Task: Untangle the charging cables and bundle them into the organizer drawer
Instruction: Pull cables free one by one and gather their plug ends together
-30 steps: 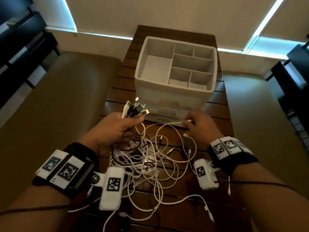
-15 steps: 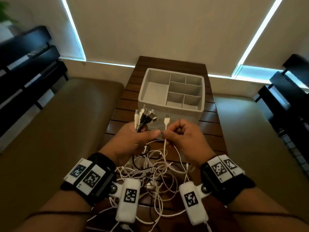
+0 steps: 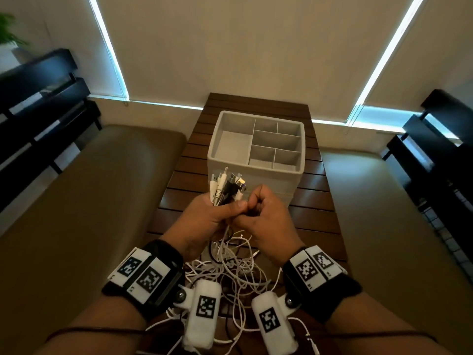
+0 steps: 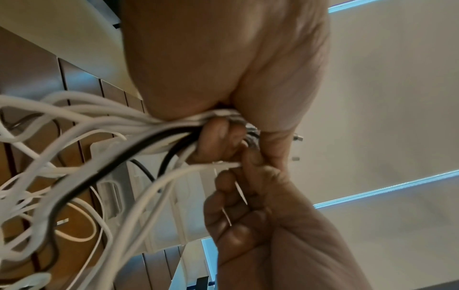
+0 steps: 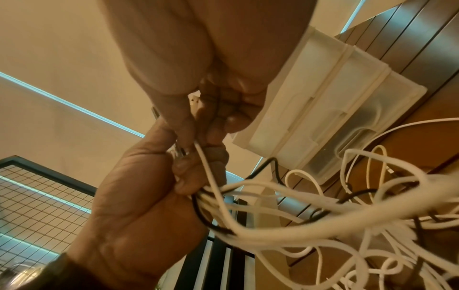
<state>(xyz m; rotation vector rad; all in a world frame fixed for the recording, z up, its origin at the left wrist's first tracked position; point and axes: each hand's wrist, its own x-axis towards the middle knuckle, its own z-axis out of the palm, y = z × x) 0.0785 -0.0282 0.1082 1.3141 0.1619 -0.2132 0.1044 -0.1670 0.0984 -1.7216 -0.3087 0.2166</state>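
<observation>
My left hand [image 3: 222, 212] grips a bunch of white and black cable plug ends [image 3: 226, 187], held upright in front of the white organizer [image 3: 302, 160]. Pressed against its thumb, my right hand [image 3: 252, 207] pinches one white cable [image 4: 198, 169] beside the bunch. In the right wrist view that white cable [image 5: 207, 168] runs down from my right fingers [image 5: 233, 119] into the bunch. The remaining cables [image 3: 231, 269] hang and lie tangled on the wooden table [image 3: 312, 198] below both wrists. The organizer's closed drawer fronts [image 5: 330, 109] show just behind the hands.
The organizer's top tray has several open compartments [image 3: 235, 147]. Tan cushioned benches [image 3: 89, 201] flank the narrow slatted table. Black shelving [image 3: 43, 103] stands left and right. Window blinds fill the wall behind.
Both hands rose from the table. My right hand lifted a white cable end and brought it against the bunch in my left hand.
</observation>
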